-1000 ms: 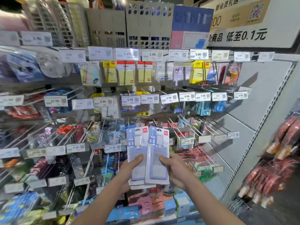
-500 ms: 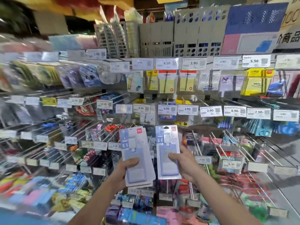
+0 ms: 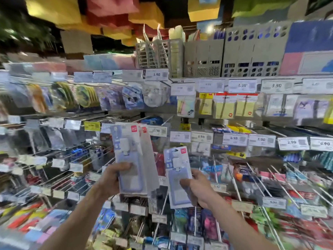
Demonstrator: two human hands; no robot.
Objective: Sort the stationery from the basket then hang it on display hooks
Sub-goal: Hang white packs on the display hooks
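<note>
My left hand (image 3: 112, 179) grips a small stack of lilac card-holder packs (image 3: 128, 150) by the lower part, thumb across the front. The stack stands upright in front of the display hooks, its top near a 15.90 price tag (image 3: 157, 131). My right hand (image 3: 196, 188) pinches a single lilac pack (image 3: 177, 163) of the same kind, lower and to the right of the stack. The two lots are apart with a gap between them. The basket is not in view.
A wall of metal display hooks (image 3: 281, 179) with price tags carries bagged stationery on several rows. Grey desk organisers (image 3: 203, 56) stand on the top shelf. Sticky-note packs (image 3: 225, 107) hang at the upper right. The picture is blurred at the left edge.
The view has swung left and upward along the wall. My left hand has raised its stack, and my right hand with the single pack has drawn away to the right and lower.
</note>
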